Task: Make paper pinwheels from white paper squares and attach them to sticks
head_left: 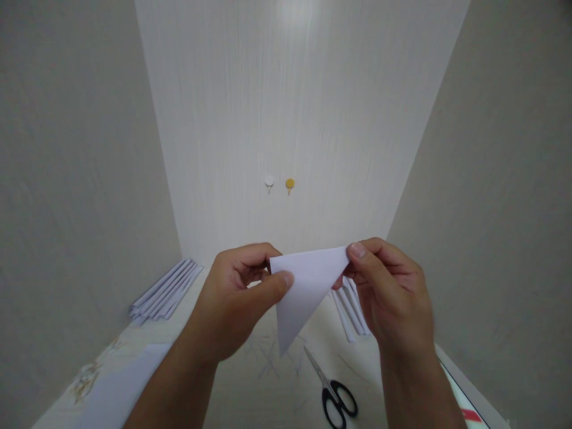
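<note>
Tabletop (268, 399): beneath paper triangle (308, 280)
Feel: likely light, creasable; grip corners
Left hand (239, 289), right hand (393, 286): pinching triangle near upper corners

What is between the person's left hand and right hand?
The head view shows a white triangular paper piece, held by the left hand and right hand.

White hook (269, 180) near a yellow hook (290, 183) on the pale back wall (277, 107)

Pale tbl (254, 402) w/ blk-handled scissors (329, 388), 2 folded-paper bundles (167, 291), wht sheet (123, 384).
</note>
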